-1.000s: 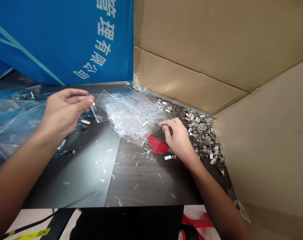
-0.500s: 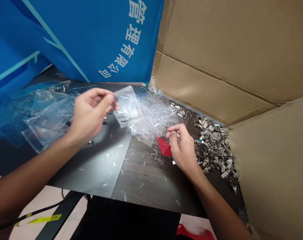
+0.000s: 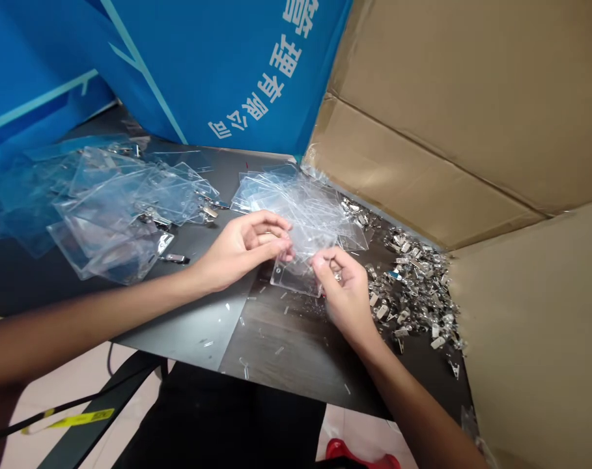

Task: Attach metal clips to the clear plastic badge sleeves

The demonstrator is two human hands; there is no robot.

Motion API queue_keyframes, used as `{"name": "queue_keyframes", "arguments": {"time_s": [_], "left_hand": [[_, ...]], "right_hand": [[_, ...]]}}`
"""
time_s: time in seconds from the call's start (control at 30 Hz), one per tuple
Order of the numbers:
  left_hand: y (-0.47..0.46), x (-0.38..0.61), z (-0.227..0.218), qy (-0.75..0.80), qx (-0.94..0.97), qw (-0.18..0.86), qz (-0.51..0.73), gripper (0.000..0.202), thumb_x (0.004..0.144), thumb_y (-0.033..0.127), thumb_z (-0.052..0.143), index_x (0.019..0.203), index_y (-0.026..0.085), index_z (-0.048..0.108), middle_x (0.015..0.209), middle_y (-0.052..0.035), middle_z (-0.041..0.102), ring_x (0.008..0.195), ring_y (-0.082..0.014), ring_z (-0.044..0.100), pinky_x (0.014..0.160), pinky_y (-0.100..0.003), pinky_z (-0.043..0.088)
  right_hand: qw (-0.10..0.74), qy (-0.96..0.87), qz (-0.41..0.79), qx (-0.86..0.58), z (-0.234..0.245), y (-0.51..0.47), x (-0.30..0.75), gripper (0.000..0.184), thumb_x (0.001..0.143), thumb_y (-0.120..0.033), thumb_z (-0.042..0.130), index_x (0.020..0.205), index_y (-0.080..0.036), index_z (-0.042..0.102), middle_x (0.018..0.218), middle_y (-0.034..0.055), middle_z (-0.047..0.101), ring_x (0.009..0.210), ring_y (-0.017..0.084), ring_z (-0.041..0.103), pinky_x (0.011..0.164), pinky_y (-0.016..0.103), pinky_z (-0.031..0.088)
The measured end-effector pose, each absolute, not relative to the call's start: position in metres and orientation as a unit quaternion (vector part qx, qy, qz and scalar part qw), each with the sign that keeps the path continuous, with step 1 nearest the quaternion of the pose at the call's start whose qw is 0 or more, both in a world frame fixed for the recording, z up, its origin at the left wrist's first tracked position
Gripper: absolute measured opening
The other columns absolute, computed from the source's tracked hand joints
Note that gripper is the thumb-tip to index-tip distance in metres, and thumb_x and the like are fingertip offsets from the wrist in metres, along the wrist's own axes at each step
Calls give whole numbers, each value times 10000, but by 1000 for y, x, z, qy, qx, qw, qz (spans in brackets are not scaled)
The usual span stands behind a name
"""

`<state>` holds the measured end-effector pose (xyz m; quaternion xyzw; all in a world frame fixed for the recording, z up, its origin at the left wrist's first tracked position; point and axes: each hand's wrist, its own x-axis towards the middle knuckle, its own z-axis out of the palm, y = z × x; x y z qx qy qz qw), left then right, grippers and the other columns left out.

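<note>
A clear plastic badge holder (image 3: 296, 279) is up in front of me, a small hole showing near its left corner. My left hand (image 3: 249, 251) pinches its upper left part between thumb and fingers. On the other side, my right hand (image 3: 347, 286) is closed at the right edge of the holder, thumb against the fingers; whether a clip is also in it I cannot tell. Just behind lies a heap of clear badge holders (image 3: 310, 202). To the right spreads a pile of metal clips (image 3: 417, 280).
More clear holders with metal clips (image 3: 110, 208) lie heaped at the left. Small clear plastic bits are scattered over the dark table (image 3: 286, 352). A blue printed panel (image 3: 178, 71) and cardboard walls (image 3: 447, 98) enclose the back and right.
My left hand has brought the holder right and down to my right hand, which now touches it. The red piece near my right hand no longer shows.
</note>
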<state>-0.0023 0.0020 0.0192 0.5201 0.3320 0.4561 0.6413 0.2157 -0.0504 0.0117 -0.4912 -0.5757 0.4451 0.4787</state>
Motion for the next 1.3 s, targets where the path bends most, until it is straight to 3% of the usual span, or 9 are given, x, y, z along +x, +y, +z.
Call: {"name": "queue_keyframes", "arguments": {"time_s": [0.17, 0.37, 0.5, 0.6, 0.7, 0.93, 1.1, 1.2, 1.3], "left_hand": [[-3, -3, 12, 311, 501, 725, 357, 305, 869, 351, 995, 1041, 146, 849, 946, -105, 841, 845, -193, 812, 816, -325, 707], [-4, -2, 8, 325, 440, 708, 447, 243, 900, 377, 945, 979, 182, 823, 953, -74, 804, 905, -199, 763, 919, -375, 652], [-9, -4, 12, 353, 608, 567, 430, 155, 1047, 340, 736, 996, 194, 746, 921, -37, 736, 886, -195, 686, 897, -362, 579], [-14, -5, 13, 347, 724, 450, 392, 181, 1113, 273, 564, 1051, 210, 722, 1014, -45, 728, 982, -219, 659, 995, -394, 533], [-16, -5, 8, 324, 767, 411, 372, 232, 1150, 281, 474, 1093, 218, 690, 1094, -59, 696, 1079, -242, 627, 1079, -428, 488], [-9, -8, 0, 266, 777, 467, 329, 200, 1085, 410, 661, 1121, 242, 560, 1134, -48, 505, 946, -206, 527, 837, -365, 490], [-5, -6, -1, 241, 770, 500, 315, 315, 983, 331, 782, 1166, 259, 535, 1212, -65, 483, 1000, -215, 546, 782, -339, 496], [-7, -4, -5, 249, 773, 488, 320, 336, 958, 274, 785, 1195, 267, 545, 1256, -71, 487, 1054, -226, 558, 832, -350, 527], [-11, -2, -8, 260, 767, 491, 322, 384, 932, 254, 773, 1238, 274, 542, 1280, -71, 477, 1041, -216, 553, 843, -350, 545]], "right_hand": [[516, -537, 449, -493, 9, -47, 217, 232, 1022, -470, 752, 969, -254, 689, 688, -37, 631, 596, 146, 555, 594, 289, 448], [429, -623, 435, -488, 16, -44, 218, 178, 909, -405, 849, 884, -230, 827, 670, -16, 629, 614, 154, 519, 587, 297, 456], [434, -621, 416, -502, 19, -47, 220, 179, 938, -391, 795, 905, -217, 826, 639, -48, 495, 575, 133, 417, 558, 287, 402], [410, -652, 406, -492, 20, -52, 219, 223, 987, -376, 739, 837, -219, 788, 633, -43, 502, 577, 135, 416, 582, 296, 401], [374, -688, 401, -476, 18, -56, 217, 234, 1001, -335, 710, 799, -225, 756, 625, -40, 537, 581, 137, 437, 621, 303, 429], [374, -693, 433, -439, 14, -62, 212, 189, 1013, -329, 686, 848, -243, 722, 620, -59, 495, 574, 135, 426, 592, 280, 428], [406, -681, 429, -432, 12, -64, 212, 258, 1041, -358, 671, 838, -241, 780, 719, -3, 681, 673, 165, 581, 641, 296, 480], [413, -696, 381, -447, 9, -65, 211, 251, 1029, -320, 653, 822, -237, 769, 629, -32, 597, 581, 141, 504, 591, 288, 438], [437, -730, 297, -434, 8, -66, 210, 257, 978, -241, 639, 722, -242, 652, 559, -72, 455, 521, 116, 411, 580, 280, 414]]}}
